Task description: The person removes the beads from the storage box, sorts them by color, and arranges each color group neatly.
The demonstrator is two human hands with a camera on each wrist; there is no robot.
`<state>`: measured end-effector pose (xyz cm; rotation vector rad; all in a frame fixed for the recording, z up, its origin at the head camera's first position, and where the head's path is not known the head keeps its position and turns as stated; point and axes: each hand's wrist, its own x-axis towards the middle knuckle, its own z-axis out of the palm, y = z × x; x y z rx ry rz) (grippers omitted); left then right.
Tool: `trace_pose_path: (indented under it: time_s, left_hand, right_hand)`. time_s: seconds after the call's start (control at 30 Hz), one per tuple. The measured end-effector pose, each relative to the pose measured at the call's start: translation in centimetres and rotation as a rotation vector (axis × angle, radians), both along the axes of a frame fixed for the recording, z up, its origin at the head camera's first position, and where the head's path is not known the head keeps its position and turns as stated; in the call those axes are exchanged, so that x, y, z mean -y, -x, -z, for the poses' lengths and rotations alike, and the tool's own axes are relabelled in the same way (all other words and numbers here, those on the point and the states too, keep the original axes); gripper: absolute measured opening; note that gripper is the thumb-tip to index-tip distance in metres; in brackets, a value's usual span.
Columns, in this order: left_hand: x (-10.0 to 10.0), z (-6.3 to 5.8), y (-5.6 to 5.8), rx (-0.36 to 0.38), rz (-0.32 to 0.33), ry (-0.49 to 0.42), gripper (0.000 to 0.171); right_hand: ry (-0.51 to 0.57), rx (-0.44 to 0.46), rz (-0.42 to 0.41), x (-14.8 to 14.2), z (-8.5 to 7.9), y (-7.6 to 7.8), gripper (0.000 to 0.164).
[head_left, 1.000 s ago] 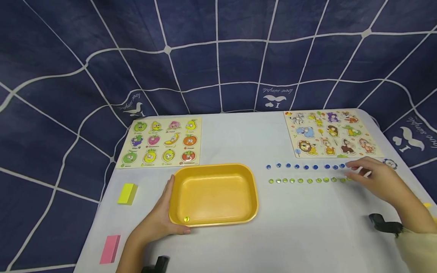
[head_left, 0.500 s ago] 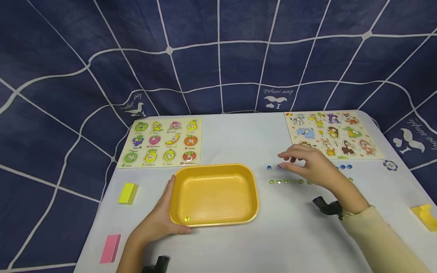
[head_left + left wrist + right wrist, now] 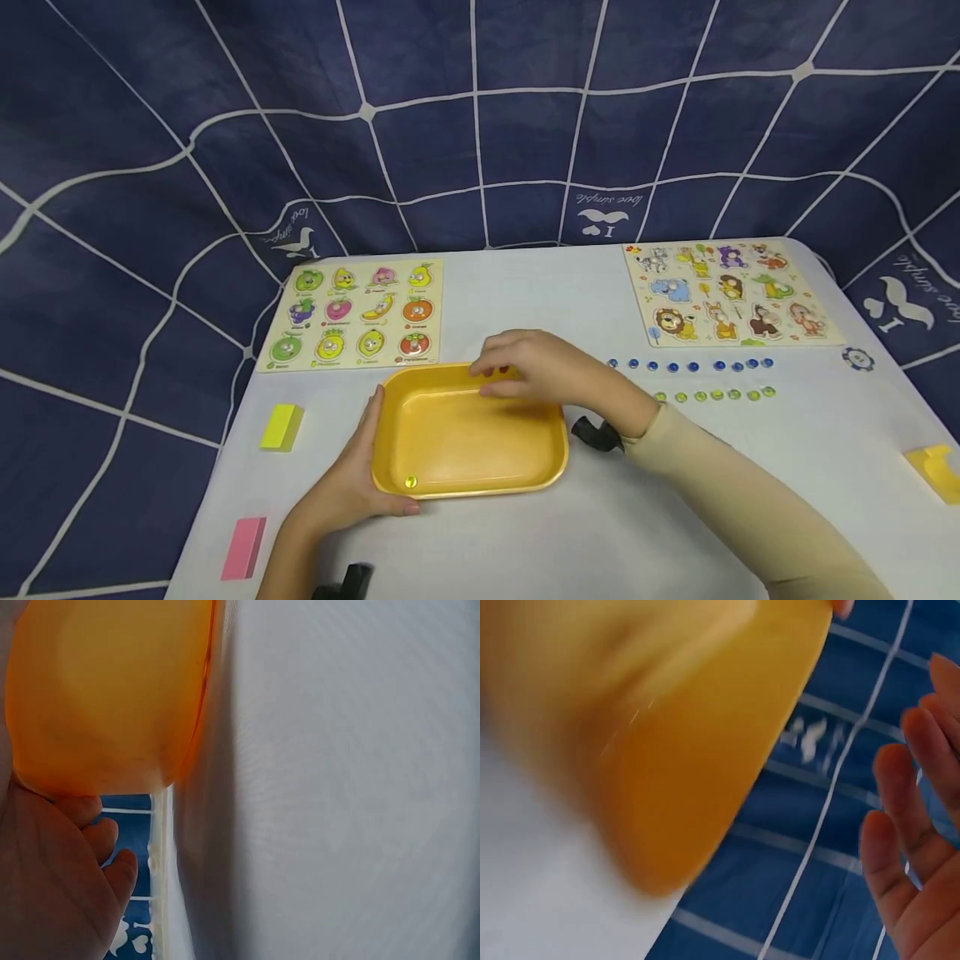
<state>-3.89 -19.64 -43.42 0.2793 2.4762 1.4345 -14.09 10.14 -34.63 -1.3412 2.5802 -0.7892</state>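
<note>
My left hand [image 3: 352, 479] grips the left front corner of a yellow plastic tray [image 3: 558, 462], thumb along the front wall and fingers along the left side. In the left wrist view its fingers [image 3: 120, 874] curl beside the orange-tinted wall. My right hand [image 3: 536, 367] hovers over the tray's back right part, thumb and fingers apart. The right wrist view shows those fingers [image 3: 896, 780] loosely bent, with nothing visible between them. One yellow-green glass bead [image 3: 411, 482] lies in the tray's front left corner. Right of the tray run a row of blue beads [image 3: 693, 367] and a row of yellow-green beads [image 3: 701, 396], their left ends hidden by the right arm.
A fruit puzzle board [image 3: 360, 312] lies at the back left, an animal puzzle board [image 3: 731, 292] at the back right. Yellow [image 3: 282, 427] and pink [image 3: 243, 548] blocks are on the left. A patterned chip [image 3: 857, 359] and a yellow piece [image 3: 937, 473] are at the right.
My right hand has swept left from the far right ends of the bead rows to above the tray. The left hand and the tray have stayed in place.
</note>
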Motion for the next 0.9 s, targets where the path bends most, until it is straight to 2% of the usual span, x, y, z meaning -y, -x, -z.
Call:
trace_pose_path:
  time_s: [0.13, 0.33, 0.43, 0.63, 0.8, 0.9]
  left_hand:
    - [0.0, 0.0, 0.0, -0.006, 0.010, -0.008, 0.145]
    - [0.1, 0.0, -0.2, 0.009, 0.003, 0.043, 0.143]
    - [0.0, -0.1, -0.2, 0.010, -0.001, 0.041, 0.143]
    - [0.1, -0.2, -0.2, -0.003, 0.006, 0.032, 0.145]
    - [0.1, 0.0, -0.2, -0.004, 0.009, 0.031, 0.145]
    - [0.2, 0.1, -0.3, -0.007, 0.008, 0.043, 0.147]
  right_hand:
    - [-0.068, 0.025, -0.131, 3.4, 0.3, -0.1, 0.026]
    - [-0.115, 0.127, -0.253, 6.9, 2.0, -0.2, 0.025]
    - [-0.148, 0.186, -0.279, 8.1, 3.3, -0.3, 0.023]
    - [-0.224, 0.217, -0.327, 10.0, 5.5, -0.8, 0.018]
    - [-0.255, 0.279, -0.361, 10.7, 6.4, -1.5, 0.019]
    - [-0.275, 0.258, -0.383, 11.0, 6.8, -1.8, 0.019]
